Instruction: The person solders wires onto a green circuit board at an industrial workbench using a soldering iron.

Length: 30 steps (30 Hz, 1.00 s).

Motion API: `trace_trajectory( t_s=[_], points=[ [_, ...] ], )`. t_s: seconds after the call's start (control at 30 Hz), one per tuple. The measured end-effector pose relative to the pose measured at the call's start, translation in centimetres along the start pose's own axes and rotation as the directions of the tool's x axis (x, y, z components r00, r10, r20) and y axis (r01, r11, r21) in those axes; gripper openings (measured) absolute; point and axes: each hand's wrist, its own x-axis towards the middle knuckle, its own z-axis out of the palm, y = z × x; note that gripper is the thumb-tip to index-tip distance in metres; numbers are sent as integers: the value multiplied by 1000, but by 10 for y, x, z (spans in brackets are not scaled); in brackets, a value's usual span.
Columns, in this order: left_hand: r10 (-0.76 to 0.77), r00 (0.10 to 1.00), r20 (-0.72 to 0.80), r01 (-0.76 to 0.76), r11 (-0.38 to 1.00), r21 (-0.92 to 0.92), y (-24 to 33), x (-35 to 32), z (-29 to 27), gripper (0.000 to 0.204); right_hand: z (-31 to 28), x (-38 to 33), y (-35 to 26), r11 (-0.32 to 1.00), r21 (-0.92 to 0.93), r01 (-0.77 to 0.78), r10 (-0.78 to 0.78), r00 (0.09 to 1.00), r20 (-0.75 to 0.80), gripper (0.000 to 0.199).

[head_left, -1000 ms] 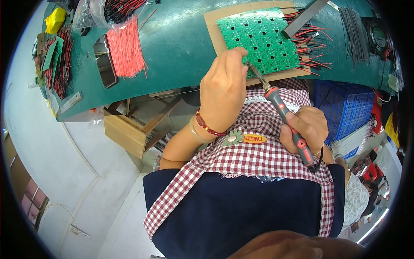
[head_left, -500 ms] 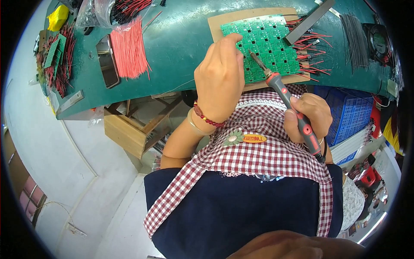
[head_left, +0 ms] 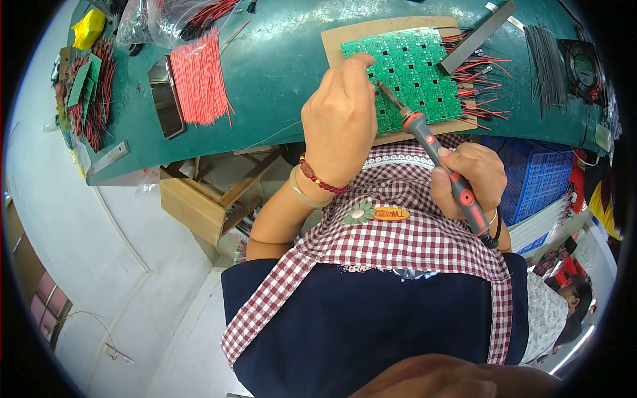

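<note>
A green circuit board panel (head_left: 418, 69) lies on a brown cardboard sheet (head_left: 345, 36) on the green workbench (head_left: 279, 73). My left hand (head_left: 338, 123) hovers over the panel's near left part, fingers curled together; what they pinch is hidden. A soldering iron (head_left: 438, 156) with a grey and red handle sits in my right hand (head_left: 474, 179), its tip touching the panel beside my left fingers. Red and black wires (head_left: 478, 83) stick out from the panel's right edge.
A bundle of red wires (head_left: 199, 79) and a dark phone (head_left: 166, 103) lie at the left of the bench. Black wires (head_left: 547, 56) and a metal bar (head_left: 478, 36) lie at the right. A wooden drawer (head_left: 199, 205) and a blue crate (head_left: 541, 179) sit below.
Both hands have shifted slightly along the green panel, the left hand moving up and left over it. The iron's tip stays on the board.
</note>
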Motion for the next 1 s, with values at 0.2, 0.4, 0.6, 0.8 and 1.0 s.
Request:
trace_trajectory(
  t_s=[0.2,0.4,0.6,0.8,1.0],
  points=[
    [2,1000,-2,-2,1000,6,2,0,2,31,1,0,0,1000,-1,21,-21,1000,-9,30],
    [15,1000,-10,-15,1000,27,2,-4,2,29,0,-6,-5,999,-6,39,-39,999,28,31],
    [15,999,-29,-14,1000,18,2,-8,2,28,0,-11,-9,999,-10,51,-50,996,69,30],
    [24,997,-72,-24,1000,-3,-3,-9,-4,28,-3,-15,-8,999,6,46,-47,998,31,26],
    [-182,976,-121,117,902,-415,16,-25,-23,20,-7,-3,-3,971,191,-142,172,974,-149,26]
  ],
)
